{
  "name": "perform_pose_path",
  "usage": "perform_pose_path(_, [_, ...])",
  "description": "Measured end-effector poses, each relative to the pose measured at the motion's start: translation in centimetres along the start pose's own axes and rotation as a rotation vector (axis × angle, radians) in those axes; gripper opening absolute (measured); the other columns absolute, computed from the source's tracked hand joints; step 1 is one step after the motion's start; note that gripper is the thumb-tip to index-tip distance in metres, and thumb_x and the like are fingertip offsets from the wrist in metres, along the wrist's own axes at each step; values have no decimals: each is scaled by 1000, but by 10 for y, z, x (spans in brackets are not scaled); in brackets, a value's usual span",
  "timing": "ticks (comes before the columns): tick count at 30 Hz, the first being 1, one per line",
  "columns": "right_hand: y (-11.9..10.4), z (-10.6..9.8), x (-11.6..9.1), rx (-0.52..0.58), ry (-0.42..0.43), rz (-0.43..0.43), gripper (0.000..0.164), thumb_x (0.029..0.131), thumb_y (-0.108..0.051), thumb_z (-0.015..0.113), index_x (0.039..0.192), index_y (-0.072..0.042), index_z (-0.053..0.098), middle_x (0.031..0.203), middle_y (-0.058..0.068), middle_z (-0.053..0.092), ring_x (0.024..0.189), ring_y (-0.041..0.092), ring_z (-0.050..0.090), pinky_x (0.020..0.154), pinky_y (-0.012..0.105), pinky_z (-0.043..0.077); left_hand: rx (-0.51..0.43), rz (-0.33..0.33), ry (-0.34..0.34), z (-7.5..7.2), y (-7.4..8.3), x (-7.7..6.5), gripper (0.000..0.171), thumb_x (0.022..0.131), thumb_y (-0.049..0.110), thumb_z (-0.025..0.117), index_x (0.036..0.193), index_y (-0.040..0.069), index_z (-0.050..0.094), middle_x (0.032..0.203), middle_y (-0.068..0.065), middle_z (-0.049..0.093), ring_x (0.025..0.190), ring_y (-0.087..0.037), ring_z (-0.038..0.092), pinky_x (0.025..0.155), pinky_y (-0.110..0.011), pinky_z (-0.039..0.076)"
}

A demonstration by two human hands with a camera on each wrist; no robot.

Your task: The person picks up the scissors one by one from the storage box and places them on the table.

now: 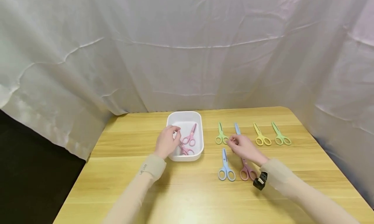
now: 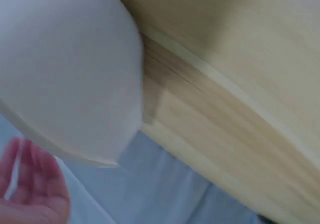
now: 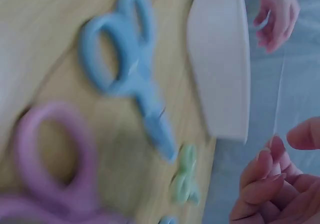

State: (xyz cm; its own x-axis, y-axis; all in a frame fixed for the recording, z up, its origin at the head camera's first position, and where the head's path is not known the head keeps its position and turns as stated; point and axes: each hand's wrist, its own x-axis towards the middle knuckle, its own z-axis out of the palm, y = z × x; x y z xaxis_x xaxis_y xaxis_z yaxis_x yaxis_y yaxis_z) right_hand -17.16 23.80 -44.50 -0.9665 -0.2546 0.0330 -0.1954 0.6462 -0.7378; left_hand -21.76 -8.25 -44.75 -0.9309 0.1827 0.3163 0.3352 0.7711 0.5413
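My left hand [image 1: 167, 140] hovers over the left side of a white tray [image 1: 187, 158], fingers loosely bent and nothing in them. Inside the tray lie pink scissors [image 1: 193, 130] and a second pink pair [image 1: 183, 150], partly hidden by that hand. My right hand [image 1: 243, 148] is above the table among the other scissors, fingers loosely curled and holding nothing in the right wrist view. Nearest to it are blue scissors [image 1: 237, 129] behind, purple scissors [image 1: 247, 170] below, green scissors [image 1: 220, 132] to its left, and light blue scissors [image 1: 225, 165] in front.
Yellow scissors [image 1: 259, 134] and another green pair [image 1: 278, 134] lie to the right in the back row. The wooden table [image 1: 122, 172] meets a pale curtain [image 1: 187, 71] along its far edge. A black wristband device [image 1: 260, 181] sits on the right wrist.
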Motion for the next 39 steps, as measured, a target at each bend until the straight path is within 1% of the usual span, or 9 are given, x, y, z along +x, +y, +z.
perform_pose_path(3, [-16, 8, 12, 50, -11, -27, 24, 101, -23, 52, 101, -3, 64, 62, 2, 58, 53, 8, 48, 47, 21, 37, -40, -86, 63, -3, -11, 5, 32, 95, 15, 58, 125, 4, 66, 121, -15, 65, 109, -33, 62, 95, -47, 55])
perform_pose_path(7, [-35, 21, 26, 114, -31, -55, 20, 100, -19, 53, 104, -2, 63, 72, 10, 64, 64, 19, 60, 54, 22, 47, -100, -205, 80, -5, -21, 9, 42, 94, 15, 57, 135, 4, 58, 131, -20, 57, 119, -37, 56, 103, -51, 50])
perform_pose_path(12, [-56, 37, 41, 158, -29, -93, 17, 99, -17, 56, 107, -1, 61, 86, 18, 68, 76, 29, 66, 64, 24, 55, -154, -347, 14, -2, -27, 15, 52, 95, 20, 56, 144, 4, 49, 138, -21, 52, 127, -39, 51, 110, -52, 46])
perform_pose_path(18, [-75, 54, 55, 191, -51, -150, 16, 96, -11, 57, 106, 1, 59, 87, 14, 66, 72, 14, 60, 63, 22, 54, -197, -468, -54, 8, -31, 18, 58, 98, 21, 53, 150, -2, 40, 146, -26, 48, 134, -40, 50, 116, -53, 43])
perform_pose_path(22, [-84, 63, 65, 148, -41, -156, 16, 93, -11, 58, 105, -1, 60, 85, 11, 66, 69, 10, 57, 61, 20, 50, -220, -477, -37, 12, -35, 20, 55, 97, 17, 51, 147, -5, 45, 144, -28, 52, 134, -42, 52, 115, -53, 44])
perform_pose_path(27, [-92, 74, 77, 133, -80, -139, 19, 91, -10, 58, 109, -2, 60, 87, 11, 67, 73, 16, 61, 65, 23, 51, -239, -478, -40, 17, -39, 20, 49, 94, 8, 47, 141, -6, 52, 137, -28, 59, 127, -41, 58, 111, -53, 48])
perform_pose_path(31, [-95, 83, 86, 131, -123, -142, 24, 91, -10, 59, 114, -1, 60, 91, 12, 67, 77, 18, 63, 67, 23, 54, -219, -487, -52, 21, -39, 21, 50, 90, -1, 45, 139, -6, 52, 135, -28, 61, 126, -42, 59, 113, -53, 47])
perform_pose_path(35, [-92, 91, 93, 73, -148, -199, 27, 90, -9, 59, 115, 1, 58, 91, 12, 68, 77, 15, 62, 70, 23, 54, -190, -496, -78, 22, -39, 23, 51, 88, -6, 47, 139, -8, 51, 132, -29, 61, 124, -42, 60, 112, -52, 48])
perform_pose_path(39, [-84, 100, 96, -54, -165, -285, 30, 89, -6, 60, 116, 4, 56, 89, 12, 68, 74, 12, 61, 69, 22, 53, -125, -493, -119, 23, -39, 24, 54, 87, -6, 52, 141, -10, 45, 133, -30, 58, 125, -43, 58, 112, -51, 47])
